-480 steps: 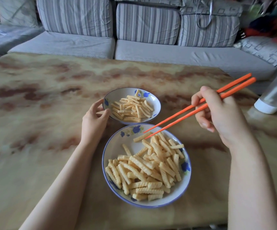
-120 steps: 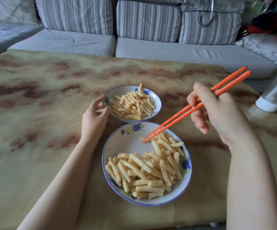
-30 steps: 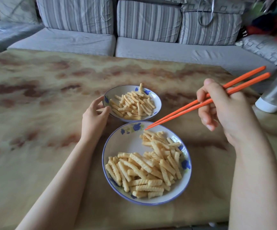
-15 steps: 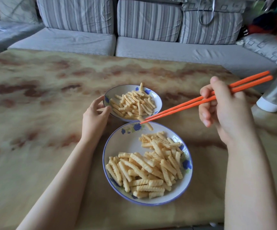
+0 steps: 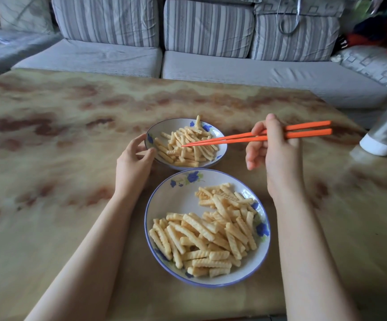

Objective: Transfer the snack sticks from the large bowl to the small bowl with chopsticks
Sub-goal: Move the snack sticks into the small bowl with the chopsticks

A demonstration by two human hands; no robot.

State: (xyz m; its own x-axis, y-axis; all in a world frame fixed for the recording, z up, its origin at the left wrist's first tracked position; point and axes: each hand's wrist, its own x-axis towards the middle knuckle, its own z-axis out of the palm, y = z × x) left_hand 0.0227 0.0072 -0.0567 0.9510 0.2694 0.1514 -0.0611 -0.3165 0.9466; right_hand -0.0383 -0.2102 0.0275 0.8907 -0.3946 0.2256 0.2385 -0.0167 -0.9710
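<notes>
A person sits at a low table [image 5: 48, 228] with a marbled tan and brown top; only the bare forearms and hands show. Two white bowls with blue flowers and blue rims stand on it, one just behind the other, almost touching.

The large bowl [image 5: 176, 200] is the nearer one. A heap of pale yellow, crinkle-cut snack sticks [image 5: 211, 239] fills its near and right parts, and its far left part is bare. The small bowl [image 5: 162, 126] sits just beyond it and holds a smaller pile of the same sticks, with one leaning upright against its far rim.

The left hand [image 5: 132, 165] rests on the table at the small bowl's left side, with thumb and curled fingers gripping that bowl's edge.

The right hand [image 5: 278, 156] is raised to the right of the small bowl and holds a pair of orange chopsticks [image 5: 308, 129]. They lie almost level and point left. Their tips are close together, right over the pile in the small bowl. I cannot tell whether a stick is pinched between them.

Beyond the table runs a grey sofa [image 5: 234, 75] with striped back cushions. At the far right edge of the table stands a pale container [image 5: 382, 135] with a white base, partly out of view.
</notes>
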